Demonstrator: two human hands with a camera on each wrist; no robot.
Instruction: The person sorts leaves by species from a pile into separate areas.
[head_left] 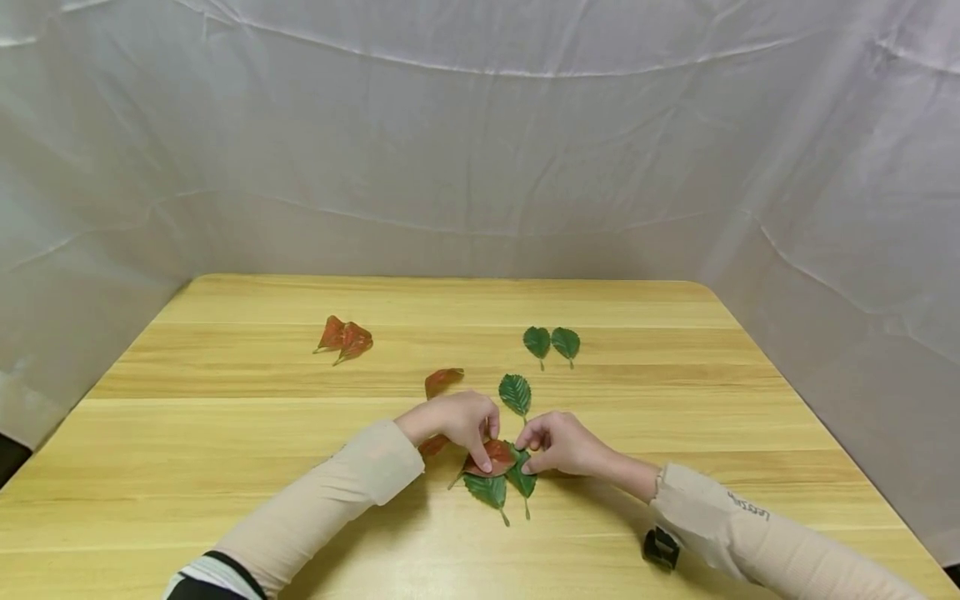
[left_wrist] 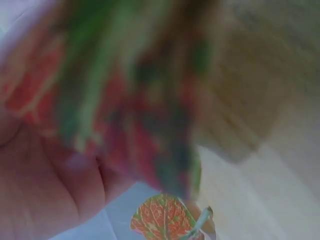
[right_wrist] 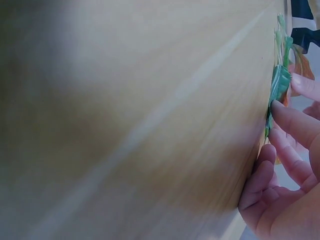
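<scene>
In my head view, the left hand (head_left: 467,423) sits just below centre, thumb and fingers pinched on a red leaf (head_left: 497,454). Close to its right, the right hand (head_left: 564,443) has thumb and finger clamped on a green leaf (head_left: 518,478), whose stem points to the bottom of the frame. The red leaf overlaps a lower green leaf (head_left: 487,490).

My left wrist feed is mostly blur, red and green close to the lens, with a mottled leaf (left_wrist: 161,217) at bottom centre. My right wrist feed has the green leaf at the right edge, the thumb against it.

Back in the head view, a lone green leaf (head_left: 514,392) lies just above the right hand, and two green leaves (head_left: 566,342) sit side by side farther up. I see two red leaves (head_left: 356,340) overlapping left of centre, and a curled red leaf (head_left: 443,381) above the left hand. All this is on a wooden table (head_left: 187,467), with pale cloth (head_left: 480,150) behind.
</scene>
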